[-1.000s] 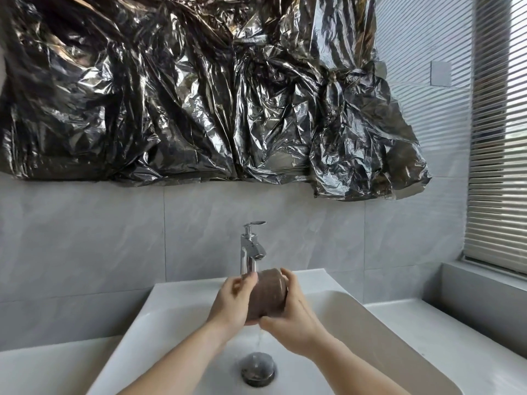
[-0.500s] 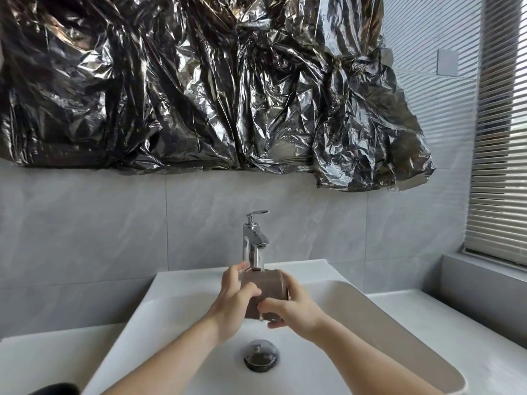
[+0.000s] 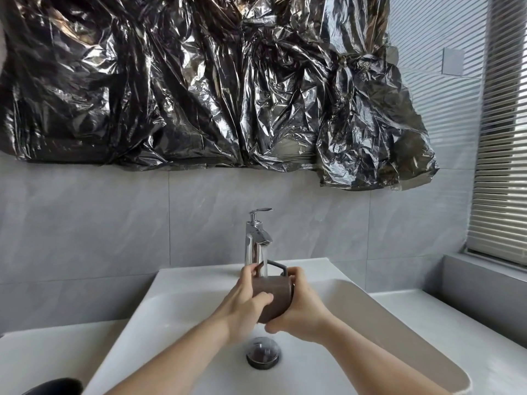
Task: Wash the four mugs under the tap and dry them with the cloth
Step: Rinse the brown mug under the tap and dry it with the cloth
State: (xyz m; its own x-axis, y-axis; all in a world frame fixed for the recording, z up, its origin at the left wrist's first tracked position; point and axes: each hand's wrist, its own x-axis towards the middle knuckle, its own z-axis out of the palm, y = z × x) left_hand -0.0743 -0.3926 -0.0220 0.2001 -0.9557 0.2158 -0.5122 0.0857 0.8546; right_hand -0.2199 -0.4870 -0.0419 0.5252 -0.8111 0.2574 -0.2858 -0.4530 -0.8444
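Observation:
I hold a brown mug point(image 3: 275, 297) upright over the white sink point(image 3: 176, 283), its mouth under the chrome tap point(image 3: 255, 238). A thin stream of water runs from the spout into the mug. My left hand point(image 3: 243, 305) wraps the mug's left side, thumb across its front. My right hand point(image 3: 302, 310) cups the right side and the bottom. The mug's dark handle point(image 3: 278, 265) shows at the far rim. No cloth and no other mugs are clearly visible.
The round drain plug point(image 3: 262, 353) sits in the basin below my hands. A dark rounded object point(image 3: 54, 387) peeks in at the bottom left on the counter. Crumpled silver foil point(image 3: 214, 81) covers the wall above; window blinds point(image 3: 499, 138) hang at right.
The mug has gone from tilted on its side to upright, with its mouth now under the running water. My hands have shifted their grip around it.

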